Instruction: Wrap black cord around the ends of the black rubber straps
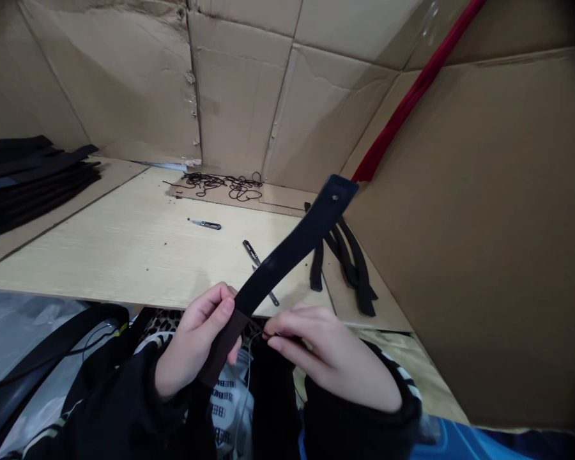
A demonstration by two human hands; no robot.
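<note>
My left hand (pixel 199 342) is closed around the near end of a long black strap (pixel 292 246), which slants up and away to the right and has a small rivet near its far tip. My right hand (pixel 328 351) sits just right of that, fingers pinched together at the strap's lower end; a thin pale thread (pixel 246 370) hangs down below the pinch. Both wrists wear dark sleeves.
A light wooden tabletop (pixel 124 249) carries two small snips (pixel 206 223) (pixel 259 262), a tangle of dark thread (pixel 225 184), and a few loose black straps (pixel 347 262) at right. A stack of black straps (pixel 29 182) lies far left. Cardboard walls surround it; a red strip (pixel 412 96) leans there.
</note>
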